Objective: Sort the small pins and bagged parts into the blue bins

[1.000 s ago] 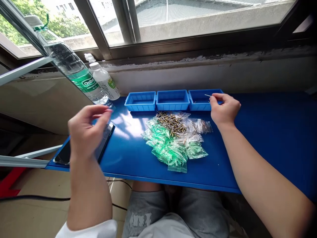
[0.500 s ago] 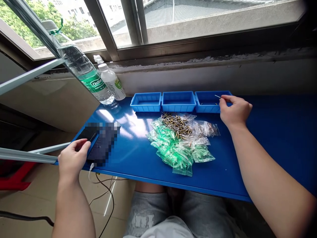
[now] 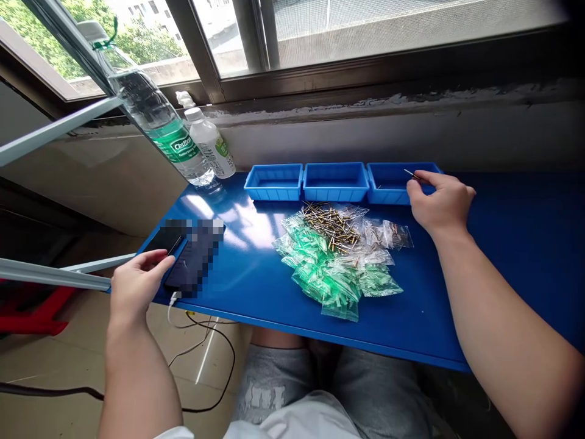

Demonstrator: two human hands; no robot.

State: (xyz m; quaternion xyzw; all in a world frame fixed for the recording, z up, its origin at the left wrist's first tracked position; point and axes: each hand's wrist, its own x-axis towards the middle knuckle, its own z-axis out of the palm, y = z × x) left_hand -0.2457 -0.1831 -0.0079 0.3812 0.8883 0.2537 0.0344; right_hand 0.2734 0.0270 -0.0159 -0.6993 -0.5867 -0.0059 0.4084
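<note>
My right hand (image 3: 442, 201) is closed in a pinch on a thin metal pin (image 3: 410, 174), its pale tip pointing up and left. This hand hovers at the right blue bin (image 3: 388, 194), covering its right end; a tiny pin-like piece shows inside. My left hand (image 3: 139, 280) is at the table's left side by a dark phone (image 3: 194, 262), thumb and forefinger brought together. A thin dark line shows at those fingertips, but whether it is held I cannot make out. Between the hands lies a heap of similar metal pins (image 3: 331, 225), silver, brass and dark.
Small clear and green plastic bags (image 3: 320, 271) lie under and before the pins. A middle bin (image 3: 336, 194) and left bin (image 3: 274, 192) adjoin the right one. A large water bottle (image 3: 169, 131) and smaller bottle (image 3: 212, 146) stand back left, beside a metal frame (image 3: 59, 133).
The view has shifted slightly. My right hand stays at the right bin, with the pin now tilted more steeply. My left hand has barely moved beside the phone.
</note>
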